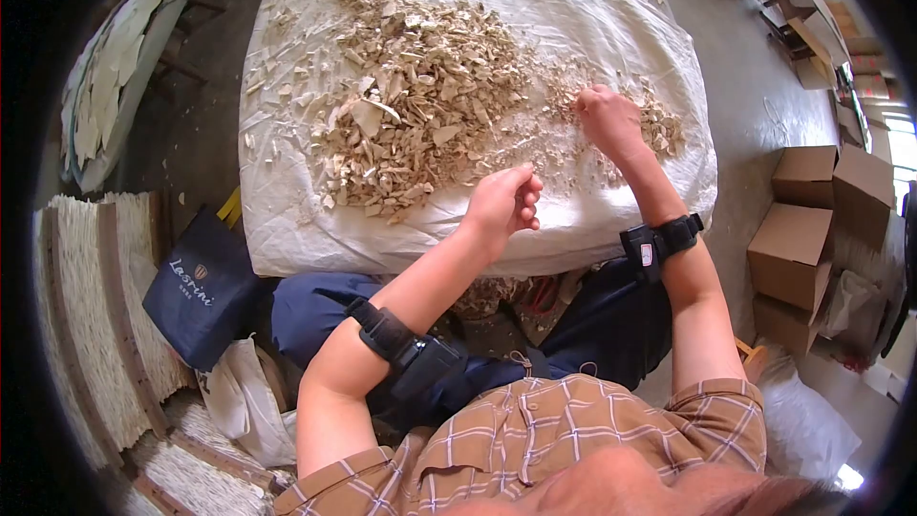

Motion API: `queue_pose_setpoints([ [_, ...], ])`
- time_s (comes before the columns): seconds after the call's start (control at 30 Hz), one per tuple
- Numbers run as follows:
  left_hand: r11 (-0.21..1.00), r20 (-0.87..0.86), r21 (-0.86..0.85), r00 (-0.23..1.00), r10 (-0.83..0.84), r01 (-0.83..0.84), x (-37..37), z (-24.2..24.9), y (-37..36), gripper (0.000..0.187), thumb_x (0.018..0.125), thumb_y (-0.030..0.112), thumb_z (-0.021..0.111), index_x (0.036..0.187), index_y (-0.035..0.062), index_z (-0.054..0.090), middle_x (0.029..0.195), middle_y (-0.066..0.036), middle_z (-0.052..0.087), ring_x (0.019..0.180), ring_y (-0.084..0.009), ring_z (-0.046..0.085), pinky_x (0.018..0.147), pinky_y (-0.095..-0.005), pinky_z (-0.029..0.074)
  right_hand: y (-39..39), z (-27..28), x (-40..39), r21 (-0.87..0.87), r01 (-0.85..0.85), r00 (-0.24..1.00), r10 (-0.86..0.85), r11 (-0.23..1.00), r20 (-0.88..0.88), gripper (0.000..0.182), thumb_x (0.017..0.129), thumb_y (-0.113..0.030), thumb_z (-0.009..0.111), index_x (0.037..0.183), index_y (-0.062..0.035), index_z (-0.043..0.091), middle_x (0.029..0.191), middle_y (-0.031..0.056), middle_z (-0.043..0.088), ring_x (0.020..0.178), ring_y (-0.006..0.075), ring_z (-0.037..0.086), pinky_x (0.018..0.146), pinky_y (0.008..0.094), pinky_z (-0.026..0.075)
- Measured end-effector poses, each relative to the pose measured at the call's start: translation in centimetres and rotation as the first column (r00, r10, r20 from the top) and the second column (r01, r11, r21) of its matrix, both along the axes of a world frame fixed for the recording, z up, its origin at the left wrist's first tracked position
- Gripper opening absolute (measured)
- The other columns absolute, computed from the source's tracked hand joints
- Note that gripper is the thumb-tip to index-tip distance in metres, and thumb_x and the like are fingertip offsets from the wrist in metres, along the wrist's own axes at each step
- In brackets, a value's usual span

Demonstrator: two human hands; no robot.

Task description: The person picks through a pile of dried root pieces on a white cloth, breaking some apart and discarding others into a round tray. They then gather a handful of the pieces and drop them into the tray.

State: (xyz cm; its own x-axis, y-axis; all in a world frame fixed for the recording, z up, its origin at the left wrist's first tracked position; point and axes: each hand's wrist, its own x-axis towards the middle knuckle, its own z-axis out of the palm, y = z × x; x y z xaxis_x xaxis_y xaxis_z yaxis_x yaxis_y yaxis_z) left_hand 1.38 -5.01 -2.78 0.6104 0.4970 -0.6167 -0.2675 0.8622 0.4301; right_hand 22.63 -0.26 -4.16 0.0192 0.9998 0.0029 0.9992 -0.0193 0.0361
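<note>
A pile of dry, beige-brown flakes and chips [435,86] is heaped on a white cloth [478,253] spread over a table in front of me. My left hand [503,201] hovers by the near side of the pile, its fingers curled in; whatever they may hold is hidden. Farther right, my right hand [609,121] is closed with the fingertips pinched, between the main pile and a smaller patch of chips [661,124]. I cannot make out what is in that pinch. Both forearms carry black strapped devices.
Left of the table lie a dark blue bag [202,282] and stacked whitish layered sheets [81,315]. A rounded tray with pale pieces [124,86] stands far left. Cardboard boxes [791,244] are piled at right, with a clear plastic bag [807,420] near my right elbow.
</note>
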Motion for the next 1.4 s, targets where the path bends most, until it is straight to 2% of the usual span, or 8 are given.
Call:
queue_pose_setpoints([
  [0.1, 1.0, 0.003, 0.0, 1.0, 0.001, -0.001, 0.0, 0.1, 0.0, 0.024, 0.086, 0.024, 0.044, 0.071, 0.0063, 0.049, 0.059, 0.001, 0.043, 0.047, -0.0087, 0.041, 0.05, -0.0275, 0.042, 0.1, -0.2, -0.3, 0.152, -0.069, 0.988, 0.089, 0.986, -0.127, 0.009, 0.075, -0.016, 0.052, 0.072, -0.0113, 0.059, 0.071, 0.0057, 0.054, 0.062, 0.0243, 0.057, 0.053, 0.0353, 0.046],
  [0.33, 1.0, 0.014, 0.006, 1.0, 0.007, -0.007, 0.1, -0.1, 0.1, 0.023, 0.085, 0.025, 0.045, 0.072, 0.007, 0.049, 0.058, 0.001, 0.044, 0.048, -0.0087, 0.041, 0.051, -0.027, 0.042, 0.6, -1.4, -1.1, 0.217, -0.147, 0.966, 0.187, 0.965, -0.179, 0.008, 0.076, -0.017, 0.053, 0.071, -0.0115, 0.058, 0.07, 0.0054, 0.054, 0.061, 0.0235, 0.057, 0.051, 0.0345, 0.046],
  [0.53, 1.0, 0.001, 0.002, 1.0, 0.022, -0.022, -0.1, 0.5, 0.3, 0.022, 0.085, 0.025, 0.045, 0.073, 0.0072, 0.049, 0.058, 0.001, 0.043, 0.048, -0.0087, 0.041, 0.051, -0.0268, 0.041, 1.1, -1.5, -1.3, 0.064, -0.045, 0.997, 0.05, 0.997, -0.065, 0.011, 0.076, -0.019, 0.053, 0.076, -0.0104, 0.06, 0.074, 0.0062, 0.056, 0.067, 0.0247, 0.057, 0.058, 0.035, 0.045],
  [0.6, 1.0, -0.001, 0.007, 1.0, 0.029, -0.029, -0.1, 0.4, 0.4, 0.021, 0.085, 0.025, 0.045, 0.073, 0.0073, 0.049, 0.058, 0.001, 0.043, 0.048, -0.0086, 0.041, 0.051, -0.0267, 0.041, 1.2, -1.1, -0.9, 0.023, 0.051, 0.959, -0.042, 0.998, -0.28, 0.014, 0.077, -0.017, 0.05, 0.075, -0.0058, 0.058, 0.075, 0.0108, 0.056, 0.071, 0.0246, 0.057, 0.064, 0.0352, 0.045],
  [0.7, 0.999, 0.004, 0.019, 0.999, 0.039, -0.039, -0.1, 0.4, 0.6, 0.021, 0.085, 0.024, 0.045, 0.073, 0.0074, 0.049, 0.057, 0.001, 0.043, 0.048, -0.0086, 0.04, 0.051, -0.0268, 0.042, 1.2, 0.2, -0.1, -0.012, 0.114, 0.911, -0.109, 0.993, -0.397, 0.017, 0.078, -0.019, 0.05, 0.078, -0.0042, 0.059, 0.078, 0.0134, 0.057, 0.076, 0.0255, 0.056, 0.069, 0.0347, 0.043],
  [1.03, 0.999, -0.011, 0.022, 0.999, 0.03, -0.03, 0.0, 0.4, 0.5, 0.021, 0.085, 0.025, 0.044, 0.072, 0.0083, 0.049, 0.058, 0.002, 0.043, 0.049, -0.0086, 0.041, 0.051, -0.027, 0.042, 0.5, -1.7, -0.6, 0.17, -0.054, 0.954, 0.101, 0.984, -0.283, 0.012, 0.077, -0.02, 0.053, 0.074, -0.0118, 0.061, 0.075, 0.0047, 0.056, 0.067, 0.0234, 0.058, 0.057, 0.0339, 0.046],
  [1.23, 0.999, -0.016, 0.0, 0.999, 0.043, -0.043, -0.3, 0.4, 0.6, 0.022, 0.085, 0.026, 0.045, 0.073, 0.0082, 0.049, 0.058, 0.002, 0.044, 0.048, -0.0085, 0.041, 0.051, -0.0272, 0.042, 1.0, -1.7, -1.3, 0.138, -0.027, 0.977, 0.055, 0.99, -0.204, 0.013, 0.076, -0.02, 0.052, 0.073, -0.0119, 0.061, 0.074, 0.004, 0.056, 0.065, 0.0226, 0.058, 0.056, 0.0344, 0.046],
  [1.4, 0.998, -0.006, 0.001, 0.998, 0.055, -0.055, -0.4, 0.2, 0.6, 0.021, 0.085, 0.025, 0.045, 0.073, 0.008, 0.05, 0.058, 0.002, 0.045, 0.047, -0.0086, 0.042, 0.051, -0.0273, 0.043, 1.5, -1.9, -0.9, 0.121, -0.004, 0.965, 0.036, 0.993, -0.261, 0.016, 0.077, -0.022, 0.052, 0.075, -0.0085, 0.06, 0.075, 0.0077, 0.057, 0.067, 0.0227, 0.058, 0.057, 0.0338, 0.045],
])
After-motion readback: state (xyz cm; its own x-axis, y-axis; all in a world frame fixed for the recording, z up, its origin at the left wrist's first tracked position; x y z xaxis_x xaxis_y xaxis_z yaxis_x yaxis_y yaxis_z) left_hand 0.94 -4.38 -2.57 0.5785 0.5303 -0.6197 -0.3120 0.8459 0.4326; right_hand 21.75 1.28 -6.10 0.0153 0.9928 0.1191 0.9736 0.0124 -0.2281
